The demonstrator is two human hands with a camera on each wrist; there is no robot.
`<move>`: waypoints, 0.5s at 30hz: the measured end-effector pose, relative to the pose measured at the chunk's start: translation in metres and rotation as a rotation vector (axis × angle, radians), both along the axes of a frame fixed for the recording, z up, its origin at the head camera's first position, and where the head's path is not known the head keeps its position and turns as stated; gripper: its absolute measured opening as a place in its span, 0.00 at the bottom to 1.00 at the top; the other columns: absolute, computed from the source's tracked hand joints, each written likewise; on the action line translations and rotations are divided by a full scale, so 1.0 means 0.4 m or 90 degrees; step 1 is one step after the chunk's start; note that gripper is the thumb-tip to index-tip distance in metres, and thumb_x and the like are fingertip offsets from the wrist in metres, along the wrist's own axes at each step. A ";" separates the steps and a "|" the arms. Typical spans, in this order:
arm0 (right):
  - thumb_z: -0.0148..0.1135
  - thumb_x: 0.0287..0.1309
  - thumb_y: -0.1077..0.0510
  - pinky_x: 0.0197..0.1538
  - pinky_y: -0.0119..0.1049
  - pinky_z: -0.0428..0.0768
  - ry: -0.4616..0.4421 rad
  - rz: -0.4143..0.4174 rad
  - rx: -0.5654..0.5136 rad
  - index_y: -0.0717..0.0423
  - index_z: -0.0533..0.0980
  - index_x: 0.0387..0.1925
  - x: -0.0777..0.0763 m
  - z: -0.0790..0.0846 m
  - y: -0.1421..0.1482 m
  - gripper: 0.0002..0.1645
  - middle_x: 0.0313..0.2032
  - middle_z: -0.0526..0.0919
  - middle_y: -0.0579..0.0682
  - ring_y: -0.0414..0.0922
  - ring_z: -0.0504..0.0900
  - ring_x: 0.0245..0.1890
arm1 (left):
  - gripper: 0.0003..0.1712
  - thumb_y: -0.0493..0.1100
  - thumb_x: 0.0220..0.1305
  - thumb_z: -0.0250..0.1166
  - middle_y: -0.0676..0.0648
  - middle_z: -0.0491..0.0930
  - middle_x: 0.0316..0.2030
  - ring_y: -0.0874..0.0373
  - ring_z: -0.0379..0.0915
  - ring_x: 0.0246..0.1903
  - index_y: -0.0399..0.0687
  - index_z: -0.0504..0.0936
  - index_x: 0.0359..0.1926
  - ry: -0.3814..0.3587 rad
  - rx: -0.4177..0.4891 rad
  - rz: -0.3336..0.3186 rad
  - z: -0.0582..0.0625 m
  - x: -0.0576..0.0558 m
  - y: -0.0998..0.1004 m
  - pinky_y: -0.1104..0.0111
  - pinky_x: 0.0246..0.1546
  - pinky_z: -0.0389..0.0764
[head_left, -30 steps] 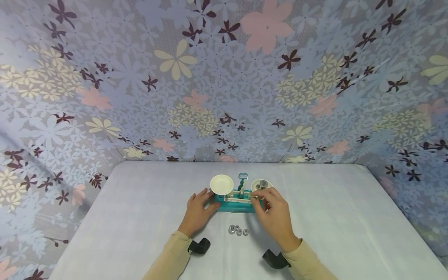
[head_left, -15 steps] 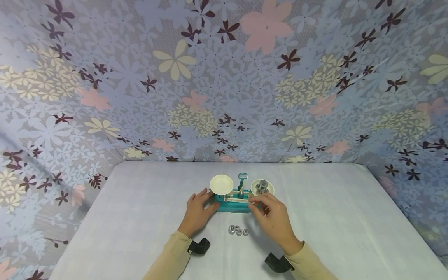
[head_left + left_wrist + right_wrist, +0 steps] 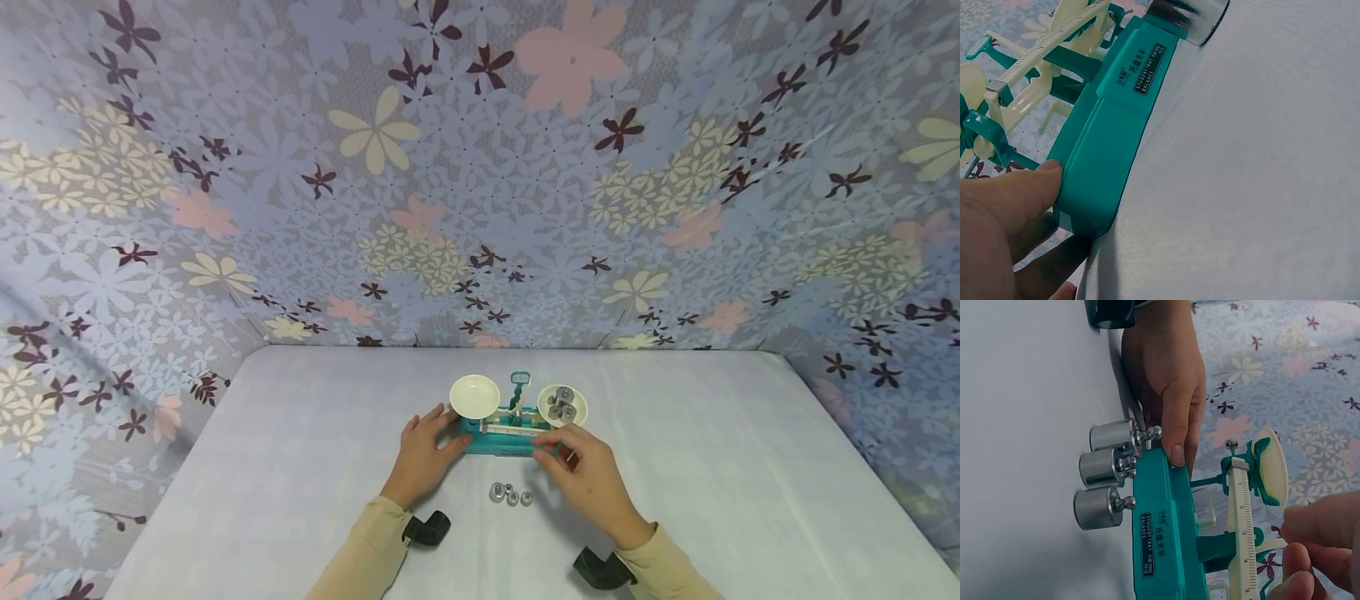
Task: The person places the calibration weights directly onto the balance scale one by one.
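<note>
A teal student tray balance (image 3: pixel 498 445) with two cream pans stands on the table. My left hand (image 3: pixel 426 457) grips the left end of its base, thumb on the front edge and other fingers behind, as the left wrist view shows. Loosely bent, my right hand (image 3: pixel 588 475) is at the right end of the white graduated beam (image 3: pixel 512 430), thumb and index fingertips a little apart. In the right wrist view its fingers (image 3: pixel 1325 522) overlap the beam side. Several metal weights (image 3: pixel 562 402) sit in the right pan (image 3: pixel 581 406). The left pan (image 3: pixel 475 396) holds nothing.
Several more metal weights (image 3: pixel 498 492) stand on the white tablecloth (image 3: pixel 300 467) just before the balance, between my forearms. Black wrist camera mounts (image 3: pixel 427 528) jut inward from both sleeves. A flowered backdrop (image 3: pixel 480 208) rises behind and at both sides.
My right hand has drawn down from the beam's right end toward me, uncovering the right pan and its weights. The left hand and the balance have stayed put.
</note>
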State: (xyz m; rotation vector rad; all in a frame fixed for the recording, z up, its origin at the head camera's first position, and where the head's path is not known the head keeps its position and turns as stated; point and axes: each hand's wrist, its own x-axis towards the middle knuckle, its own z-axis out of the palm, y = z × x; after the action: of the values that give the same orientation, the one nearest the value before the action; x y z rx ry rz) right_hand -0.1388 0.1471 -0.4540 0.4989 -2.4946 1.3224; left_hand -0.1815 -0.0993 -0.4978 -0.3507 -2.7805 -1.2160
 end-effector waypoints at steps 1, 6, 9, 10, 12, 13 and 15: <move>0.68 0.52 0.59 0.23 0.28 0.74 -0.006 0.006 -0.003 0.50 0.82 0.35 0.001 0.000 0.000 0.06 0.25 0.75 0.37 0.36 0.72 0.22 | 0.30 0.56 0.61 0.60 0.48 0.73 0.57 0.51 0.57 0.65 0.45 0.74 0.58 -0.001 0.001 0.001 0.000 0.000 0.000 0.49 0.67 0.44; 0.68 0.51 0.58 0.24 0.28 0.75 -0.039 0.039 0.003 0.50 0.82 0.34 0.002 0.000 -0.005 0.06 0.26 0.75 0.36 0.36 0.72 0.22 | 0.30 0.57 0.61 0.60 0.48 0.73 0.58 0.52 0.57 0.65 0.45 0.74 0.58 -0.002 0.003 0.002 0.001 0.001 -0.002 0.50 0.67 0.44; 0.67 0.51 0.59 0.25 0.29 0.75 -0.064 0.059 0.022 0.50 0.82 0.35 0.004 -0.001 -0.006 0.07 0.25 0.76 0.35 0.36 0.72 0.21 | 0.30 0.57 0.60 0.60 0.48 0.74 0.57 0.51 0.57 0.65 0.45 0.74 0.58 -0.004 0.006 0.003 0.002 0.000 -0.002 0.50 0.67 0.44; 0.67 0.51 0.59 0.25 0.29 0.74 -0.074 0.065 0.028 0.49 0.82 0.35 0.004 -0.002 -0.007 0.07 0.25 0.76 0.35 0.36 0.72 0.21 | 0.30 0.57 0.60 0.60 0.48 0.73 0.57 0.51 0.57 0.65 0.45 0.74 0.58 -0.005 0.005 0.003 0.002 -0.001 -0.002 0.50 0.67 0.44; 0.67 0.52 0.59 0.25 0.29 0.74 -0.094 0.076 0.035 0.49 0.82 0.35 0.004 -0.005 -0.006 0.07 0.25 0.76 0.35 0.36 0.72 0.22 | 0.30 0.57 0.60 0.60 0.48 0.73 0.58 0.51 0.57 0.65 0.46 0.74 0.58 -0.007 0.002 0.004 0.001 -0.001 -0.002 0.50 0.67 0.44; 0.67 0.52 0.58 0.26 0.29 0.74 -0.103 0.080 0.038 0.49 0.82 0.35 0.004 -0.007 -0.005 0.07 0.25 0.76 0.36 0.36 0.72 0.22 | 0.30 0.56 0.60 0.61 0.48 0.73 0.58 0.51 0.57 0.65 0.46 0.74 0.59 -0.008 0.001 0.004 0.001 -0.001 -0.001 0.50 0.67 0.44; 0.67 0.52 0.57 0.26 0.30 0.75 -0.125 0.089 0.039 0.48 0.81 0.35 0.002 -0.011 -0.004 0.07 0.25 0.76 0.37 0.36 0.72 0.23 | 0.30 0.56 0.60 0.61 0.48 0.73 0.58 0.51 0.57 0.65 0.46 0.74 0.59 -0.008 0.000 0.004 0.000 -0.001 -0.001 0.50 0.67 0.44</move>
State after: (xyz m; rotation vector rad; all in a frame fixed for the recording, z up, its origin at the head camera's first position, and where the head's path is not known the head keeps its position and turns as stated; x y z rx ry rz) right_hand -0.1378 0.1456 -0.4585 0.5924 -2.7105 1.4111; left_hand -0.1820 -0.0998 -0.4978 -0.3356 -2.7904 -1.2221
